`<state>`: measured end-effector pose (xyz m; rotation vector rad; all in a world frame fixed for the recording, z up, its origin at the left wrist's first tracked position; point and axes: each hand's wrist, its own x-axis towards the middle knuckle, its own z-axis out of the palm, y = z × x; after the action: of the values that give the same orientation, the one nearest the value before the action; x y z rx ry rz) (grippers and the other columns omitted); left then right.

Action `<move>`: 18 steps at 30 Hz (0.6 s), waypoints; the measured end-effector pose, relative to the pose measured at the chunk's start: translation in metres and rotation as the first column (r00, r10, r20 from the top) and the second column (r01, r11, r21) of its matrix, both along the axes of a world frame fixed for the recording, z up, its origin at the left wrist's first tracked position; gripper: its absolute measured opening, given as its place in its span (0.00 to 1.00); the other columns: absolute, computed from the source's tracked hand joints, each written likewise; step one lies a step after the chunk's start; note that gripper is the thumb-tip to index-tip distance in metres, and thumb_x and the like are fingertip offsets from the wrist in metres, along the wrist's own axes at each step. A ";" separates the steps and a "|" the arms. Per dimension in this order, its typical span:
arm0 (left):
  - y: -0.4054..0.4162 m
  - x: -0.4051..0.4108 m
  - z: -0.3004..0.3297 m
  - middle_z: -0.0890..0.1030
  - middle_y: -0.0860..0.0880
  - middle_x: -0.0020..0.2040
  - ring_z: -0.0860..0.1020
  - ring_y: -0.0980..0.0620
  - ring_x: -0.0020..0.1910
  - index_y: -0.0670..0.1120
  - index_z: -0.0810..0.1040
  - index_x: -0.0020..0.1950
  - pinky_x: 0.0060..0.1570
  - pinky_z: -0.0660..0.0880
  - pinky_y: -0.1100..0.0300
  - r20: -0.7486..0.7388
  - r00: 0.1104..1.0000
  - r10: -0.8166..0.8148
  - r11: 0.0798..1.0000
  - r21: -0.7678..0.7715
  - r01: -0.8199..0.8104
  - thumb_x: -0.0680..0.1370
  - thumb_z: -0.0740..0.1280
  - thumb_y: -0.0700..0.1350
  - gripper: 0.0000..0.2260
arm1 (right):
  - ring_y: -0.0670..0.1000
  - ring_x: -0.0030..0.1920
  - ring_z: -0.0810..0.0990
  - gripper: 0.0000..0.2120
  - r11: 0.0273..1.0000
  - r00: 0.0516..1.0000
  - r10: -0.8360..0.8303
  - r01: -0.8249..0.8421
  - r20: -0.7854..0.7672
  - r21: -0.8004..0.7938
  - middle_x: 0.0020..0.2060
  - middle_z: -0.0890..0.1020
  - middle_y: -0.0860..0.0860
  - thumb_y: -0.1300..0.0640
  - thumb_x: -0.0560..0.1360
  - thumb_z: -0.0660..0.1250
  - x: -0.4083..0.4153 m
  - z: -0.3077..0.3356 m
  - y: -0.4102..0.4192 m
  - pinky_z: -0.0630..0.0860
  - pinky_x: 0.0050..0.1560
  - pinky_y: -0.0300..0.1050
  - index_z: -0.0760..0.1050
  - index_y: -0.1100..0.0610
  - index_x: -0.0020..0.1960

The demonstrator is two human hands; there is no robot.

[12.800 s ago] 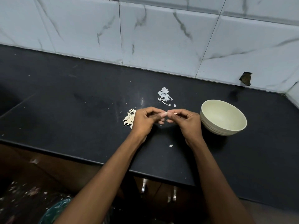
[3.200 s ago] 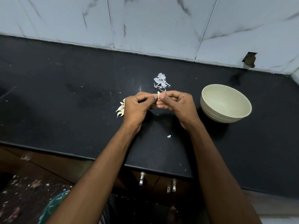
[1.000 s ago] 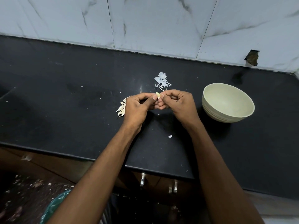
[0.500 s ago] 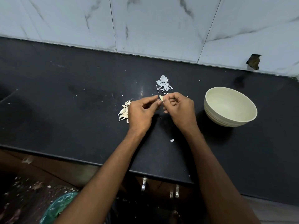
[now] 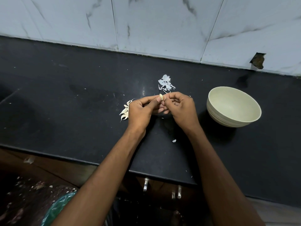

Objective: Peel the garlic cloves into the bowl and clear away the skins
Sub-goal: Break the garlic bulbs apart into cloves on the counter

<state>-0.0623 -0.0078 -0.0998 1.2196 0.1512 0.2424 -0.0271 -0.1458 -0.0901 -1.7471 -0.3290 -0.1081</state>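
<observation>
A small pale garlic clove [image 5: 161, 96] is pinched between the fingertips of my left hand [image 5: 141, 111] and my right hand [image 5: 180, 108], just above the black counter. Unpeeled cloves [image 5: 125, 111] lie in a small heap directly left of my left hand, partly hidden by it. A pile of white skins [image 5: 165, 83] lies on the counter just behind my hands. The cream bowl [image 5: 215, 101] stands to the right of my right hand, and its visible inside looks empty.
The black counter [image 5: 65, 103] ends at a white marble-tiled wall [image 5: 162, 26] behind. A loose bit of skin [image 5: 174, 140] lies near the front edge. A green plastic bag [image 5: 57, 207] sits below the counter at lower left, by cabinet handles [image 5: 176, 192].
My hands stay together at the same spot, working the clove; my right fingers have shifted slightly on it. The camera has moved a little.
</observation>
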 end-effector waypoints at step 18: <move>0.004 -0.002 0.008 0.86 0.40 0.42 0.83 0.50 0.40 0.36 0.85 0.51 0.43 0.80 0.59 0.021 0.996 -0.081 0.996 -0.042 0.082 0.80 0.72 0.39 0.06 | 0.44 0.30 0.78 0.05 0.996 0.995 0.059 -0.053 -0.079 0.076 0.35 0.85 0.50 0.65 0.81 0.68 -0.002 0.008 -0.005 0.79 0.32 0.39 0.83 0.65 0.51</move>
<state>-0.0647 -0.0038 -0.0920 1.1779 0.0891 0.1791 -0.0295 -0.1506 -0.0817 -1.6630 -0.3105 -0.0087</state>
